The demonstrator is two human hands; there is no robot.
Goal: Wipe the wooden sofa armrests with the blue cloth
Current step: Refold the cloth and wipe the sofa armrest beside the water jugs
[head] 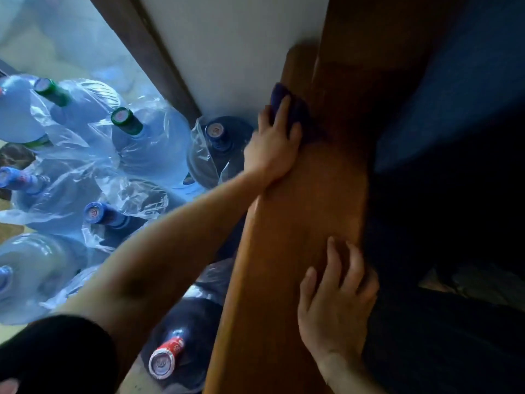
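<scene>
Left hand [271, 149] extended, gripping; right hand [338, 302] flat.

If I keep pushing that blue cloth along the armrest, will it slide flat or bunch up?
Likely to bunch: the cloth already looks crumpled under the left hand, so it seems floppy. It probably glides easily, since the armrest looks smooth and polished. It should be light; the fingers alone pin it.

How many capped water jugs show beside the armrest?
8 caps show: two green, one dark blue by the wall, blue at left edge, blue mid-floor, blue at lower-left edge, red-white at bottom, one cut off at upper left. More may hide under the arm.
</scene>
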